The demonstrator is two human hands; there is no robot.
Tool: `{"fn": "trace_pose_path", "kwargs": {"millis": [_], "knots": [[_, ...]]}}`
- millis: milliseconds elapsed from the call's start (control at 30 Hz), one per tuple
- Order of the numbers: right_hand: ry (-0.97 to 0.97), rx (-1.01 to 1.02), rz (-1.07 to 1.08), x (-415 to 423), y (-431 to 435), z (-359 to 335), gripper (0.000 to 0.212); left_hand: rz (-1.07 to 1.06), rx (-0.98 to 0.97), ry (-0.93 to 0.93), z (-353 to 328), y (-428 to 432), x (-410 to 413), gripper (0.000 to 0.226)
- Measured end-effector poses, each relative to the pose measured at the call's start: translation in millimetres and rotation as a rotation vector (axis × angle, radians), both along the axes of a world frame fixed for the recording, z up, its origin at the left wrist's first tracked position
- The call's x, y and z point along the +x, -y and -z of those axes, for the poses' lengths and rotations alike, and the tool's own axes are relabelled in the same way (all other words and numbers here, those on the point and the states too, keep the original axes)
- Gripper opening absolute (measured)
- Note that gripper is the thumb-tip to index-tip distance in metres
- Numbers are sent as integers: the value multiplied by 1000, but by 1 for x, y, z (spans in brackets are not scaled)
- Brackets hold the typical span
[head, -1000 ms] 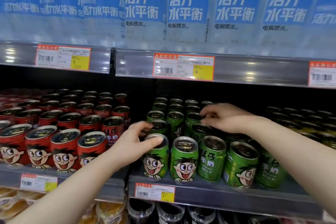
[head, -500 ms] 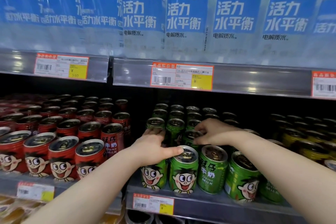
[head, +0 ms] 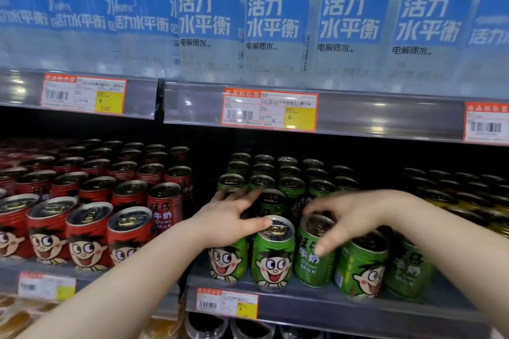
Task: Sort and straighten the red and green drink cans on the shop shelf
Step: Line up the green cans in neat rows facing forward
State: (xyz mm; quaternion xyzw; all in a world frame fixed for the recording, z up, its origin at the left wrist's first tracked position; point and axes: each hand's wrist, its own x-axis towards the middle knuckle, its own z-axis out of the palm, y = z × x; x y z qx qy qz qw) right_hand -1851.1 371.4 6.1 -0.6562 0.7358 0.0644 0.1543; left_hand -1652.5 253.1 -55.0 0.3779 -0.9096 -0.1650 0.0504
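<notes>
The head view shows a shop shelf with red cans packed in rows on the left section and green cans on the section beside them, with a dark gap between the two groups. The left hand lies palm down over the top of the end can, the leftmost of the front green row. Its fingers are spread and nearly straight, reaching back onto the tops of the cans in the next row, and its thumb touches the rim of the second can; it grips nothing. The right hand holds the third can from above, fingers curled over the lid and thumb down its side. That can shows its lettering to the front, while the end can and second can show the cartoon face. Blue-labelled bottles stand on the shelf above, and a price tag is on that shelf's edge.
</notes>
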Motion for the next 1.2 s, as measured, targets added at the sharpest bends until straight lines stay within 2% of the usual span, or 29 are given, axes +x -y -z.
{"fn": "trace_pose_path", "kwargs": {"millis": [100,200,300,500,600,767,900,1067,1200], "knots": [[-111,-26,-22,1,-7,7,89,16,-6,36,0,0,-1,64],[-109,-125,-15,-6,3,18,87,22,-36,52,1,1,-2,61],[-211,-193,-6,-13,18,26,80,19,-39,53,1,1,-1,61],[-127,-204,1,-23,31,30,80,21,-32,51,0,0,-1,62],[-88,-236,77,-24,26,29,82,18,-29,50,1,0,-1,62],[-303,-340,139,-9,35,32,76,15,-33,55,1,0,-1,62],[-43,-238,118,-22,34,24,82,13,-25,57,1,0,-1,63],[-180,-325,113,-19,37,28,70,13,-22,52,1,1,-1,63],[-65,-358,117,-18,26,22,72,15,-22,55,0,-1,0,61]]}}
